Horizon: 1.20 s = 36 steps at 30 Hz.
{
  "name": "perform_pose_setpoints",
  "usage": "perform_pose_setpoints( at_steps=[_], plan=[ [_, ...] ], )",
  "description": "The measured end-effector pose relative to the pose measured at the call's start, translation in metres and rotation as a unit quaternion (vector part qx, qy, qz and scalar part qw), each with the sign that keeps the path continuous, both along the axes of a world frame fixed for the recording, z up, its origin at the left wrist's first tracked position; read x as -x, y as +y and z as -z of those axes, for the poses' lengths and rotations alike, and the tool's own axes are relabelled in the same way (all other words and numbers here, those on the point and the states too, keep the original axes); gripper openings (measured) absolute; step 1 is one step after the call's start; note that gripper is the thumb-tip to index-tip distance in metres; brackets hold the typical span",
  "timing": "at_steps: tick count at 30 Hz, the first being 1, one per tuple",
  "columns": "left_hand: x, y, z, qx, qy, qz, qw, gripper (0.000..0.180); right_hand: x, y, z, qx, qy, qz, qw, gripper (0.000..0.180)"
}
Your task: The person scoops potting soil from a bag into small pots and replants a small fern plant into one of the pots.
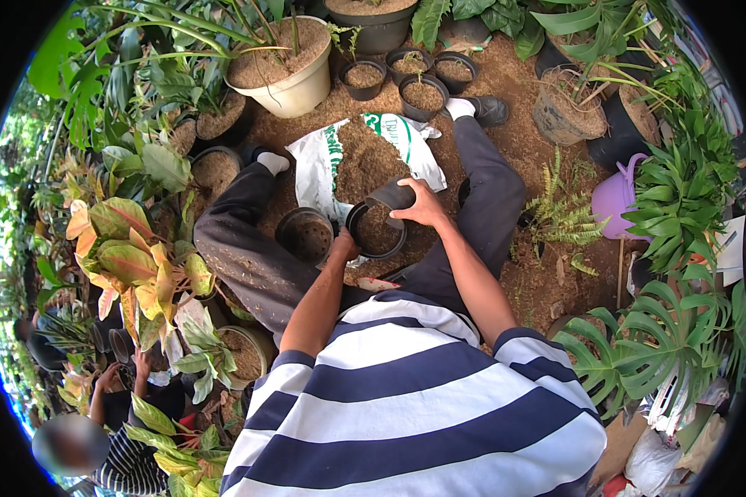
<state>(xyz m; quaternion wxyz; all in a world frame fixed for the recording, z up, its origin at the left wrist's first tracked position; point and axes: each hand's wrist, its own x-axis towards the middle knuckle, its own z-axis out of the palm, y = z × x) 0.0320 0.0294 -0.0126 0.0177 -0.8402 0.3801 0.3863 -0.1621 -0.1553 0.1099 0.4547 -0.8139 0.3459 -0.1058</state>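
Observation:
Between my legs lies a white and green plastic sack [313, 166], open, with brown potting soil [365, 157] spilling from its mouth. My right hand [421, 205] grips a small black pot [391, 195], tipped over a wider black pot [399, 246] that has soil in it. At that wider pot's left rim, my left hand [345, 245] is closed on it; its fingertips are partly hidden. Just left of this hand stands another black pot [305, 235], with holes in its bottom and a little soil inside.
Several small black pots of soil [423, 96] stand ahead, beside a large white pot [294, 87] with a plant. A fern [563, 211] and a purple pot [615, 203] are at right. Colourful leafy plants [137, 265] crowd the left, where another person [137, 414] handles pots.

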Motion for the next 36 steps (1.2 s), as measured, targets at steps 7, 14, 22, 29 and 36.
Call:
perform_pose_setpoints(
  at_steps=[7,14,22,29,36],
  plan=[
    [0.002,-0.001,0.004,-0.005,-0.001,0.008,1.0,0.089,0.0,0.0,-0.001,0.027,-0.011,-0.006,1.0,0.083],
    [0.005,-0.002,-0.002,0.009,0.016,-0.017,1.0,0.089,0.004,-0.002,-0.004,0.012,0.0,0.012,1.0,0.083],
    [0.008,0.0,-0.017,0.016,0.011,-0.055,0.998,0.075,0.003,-0.006,-0.007,0.0,-0.018,0.016,1.0,0.084],
    [0.01,-0.002,-0.034,-0.005,0.023,-0.104,0.994,0.077,0.0,-0.028,-0.001,-0.194,-0.111,0.169,0.96,0.086],
    [0.014,-0.004,0.004,-0.048,0.087,-0.054,0.994,0.139,0.002,-0.07,0.017,-0.151,0.003,0.277,0.949,0.088]
  ],
)
